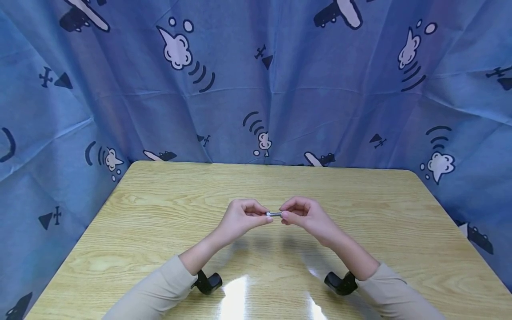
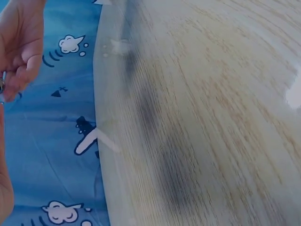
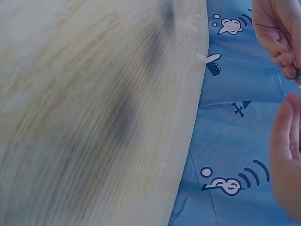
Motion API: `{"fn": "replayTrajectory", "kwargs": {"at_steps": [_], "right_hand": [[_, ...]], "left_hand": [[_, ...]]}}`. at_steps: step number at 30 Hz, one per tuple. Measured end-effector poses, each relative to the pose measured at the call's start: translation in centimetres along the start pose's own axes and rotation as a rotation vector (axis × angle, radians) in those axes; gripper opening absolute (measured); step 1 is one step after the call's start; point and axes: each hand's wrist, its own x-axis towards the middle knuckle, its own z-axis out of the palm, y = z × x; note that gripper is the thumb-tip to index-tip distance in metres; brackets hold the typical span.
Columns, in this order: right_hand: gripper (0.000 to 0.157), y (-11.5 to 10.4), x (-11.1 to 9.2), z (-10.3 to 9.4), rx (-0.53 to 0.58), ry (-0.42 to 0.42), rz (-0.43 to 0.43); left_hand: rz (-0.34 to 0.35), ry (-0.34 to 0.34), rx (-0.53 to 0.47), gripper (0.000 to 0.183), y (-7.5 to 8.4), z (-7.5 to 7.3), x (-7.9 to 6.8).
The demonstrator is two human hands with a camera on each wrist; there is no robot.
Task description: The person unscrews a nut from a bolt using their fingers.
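A small silver metal bolt [image 1: 275, 214] lies level between the two hands, held up above the table. My left hand [image 1: 243, 218] pinches its left end, the wider one, between thumb and fingers. At the other end, the thumb and fingers of my right hand [image 1: 307, 217] grip the bolt, and the fingertips cover that end. Whether a nut sits under those fingertips I cannot tell. Both wrist views catch the hands only at the frame edge, with the bolt mostly cut off.
Below the hands spreads a light wood-grain table [image 1: 180, 191], with shadows and bright glare on its surface. A blue patterned curtain [image 1: 232, 66] hangs behind it and along both sides. A black wrist camera [image 1: 208, 283] sits on the left wrist, another [image 1: 341, 283] on the right.
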Motion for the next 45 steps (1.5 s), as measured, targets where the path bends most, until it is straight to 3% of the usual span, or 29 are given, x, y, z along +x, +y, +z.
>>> {"fn": "replayTrajectory", "kwargs": {"at_steps": [4, 11, 17, 23, 27, 30, 37, 45], "right_hand": [[0.032, -0.01, 0.01, -0.17, -0.009, -0.017, -0.022], [0.031, -0.22, 0.24, -0.38, 0.030, -0.026, 0.066], [0.031, -0.23, 0.02, -0.57, 0.043, -0.015, 0.024], [0.032, 0.07, 0.26, -0.61, 0.059, -0.067, 0.093], [0.023, 0.40, 0.14, -0.78, 0.083, -0.059, 0.037], [0.031, 0.37, 0.05, -0.87, 0.103, -0.049, 0.002], [0.034, 0.27, 0.25, -0.52, 0.061, -0.066, 0.060], [0.037, 0.22, 0.19, -0.34, 0.090, -0.021, 0.029]], "left_hand": [[0.001, 0.004, 0.000, 0.016, 0.01, -0.10, 0.05], [-0.001, 0.002, 0.003, 0.017, 0.10, -0.05, -0.02], [-0.003, 0.001, 0.003, 0.018, 0.10, -0.09, -0.10], [-0.012, 0.007, 0.010, 0.017, 0.11, -0.13, -0.09], [-0.002, 0.002, 0.012, 0.017, 0.27, -0.12, -0.06], [-0.004, 0.005, 0.015, 0.017, 0.28, -0.13, -0.04], [-0.008, 0.014, 0.017, 0.016, 0.17, -0.15, 0.04], [-0.004, 0.018, 0.017, 0.015, 0.09, -0.23, 0.11]]}}
